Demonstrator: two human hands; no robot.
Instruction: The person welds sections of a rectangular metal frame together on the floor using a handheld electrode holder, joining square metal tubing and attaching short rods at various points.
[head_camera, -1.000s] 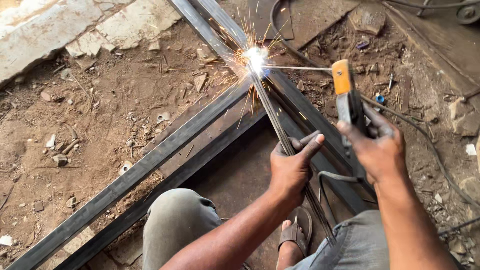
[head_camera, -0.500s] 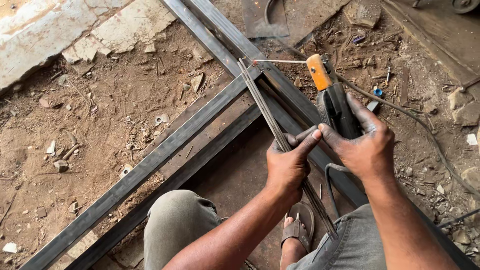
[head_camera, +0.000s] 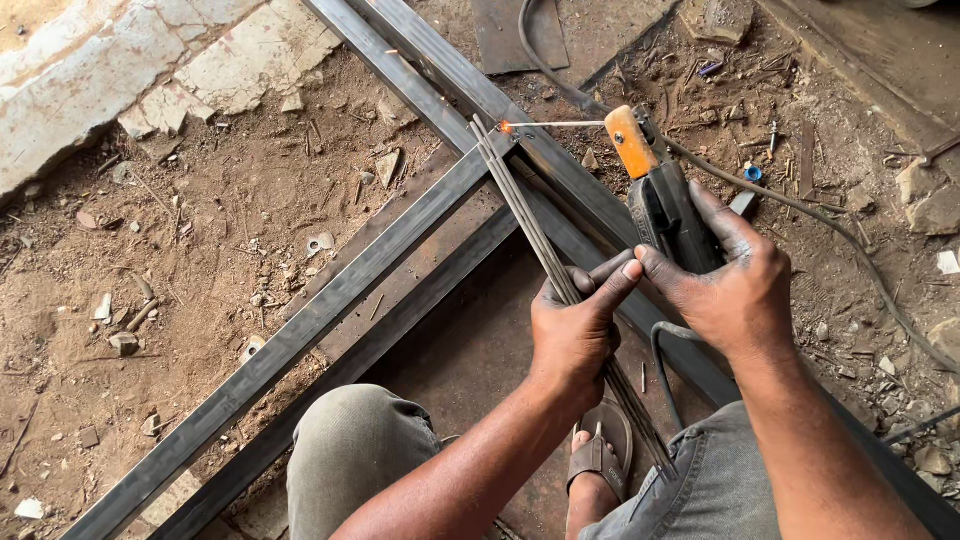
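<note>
While the bundle of thin rods (head_camera: 530, 225) is gripped by the left hand (head_camera: 575, 335), the welding holder (head_camera: 665, 205) is held tight in the right hand (head_camera: 735, 285)

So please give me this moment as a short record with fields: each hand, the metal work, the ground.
left hand: closed around a bundle of thin welding rods
right hand: grips the black electrode holder with its orange tip
electrode: thin rod, glowing end at the joint
steel frame: dark square tubes meeting in a corner joint
cable: runs from the holder across the dirt
ground: brown dirt with stones and scraps
</note>
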